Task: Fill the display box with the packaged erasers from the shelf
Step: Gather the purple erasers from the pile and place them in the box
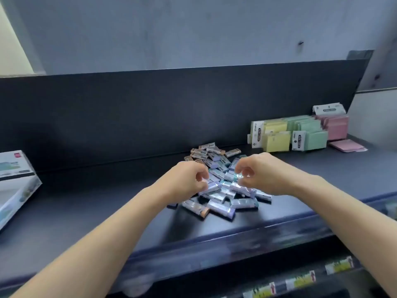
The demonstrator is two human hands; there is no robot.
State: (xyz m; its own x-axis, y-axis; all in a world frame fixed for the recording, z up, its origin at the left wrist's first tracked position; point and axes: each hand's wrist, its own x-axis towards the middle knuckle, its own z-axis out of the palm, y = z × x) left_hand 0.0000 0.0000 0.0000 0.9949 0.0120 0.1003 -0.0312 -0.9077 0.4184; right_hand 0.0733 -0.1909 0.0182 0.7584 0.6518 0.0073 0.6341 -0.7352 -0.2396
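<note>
The packaged erasers point(221, 191) lay in a loose pile in the middle of the dark shelf point(103, 203), the nearest ones close to its front edge. The left hand point(189, 179), fingers curled, pinched a lilac pack point(211, 187). The right hand point(262, 175) was curled over a teal pack point(233, 177), but I could not tell if it held it. The glossy wraps probably slip, so a weak pinch could drop one or push neighbours over the edge. The display box point(15, 190) stood well apart at the left, making a long carry.
</note>
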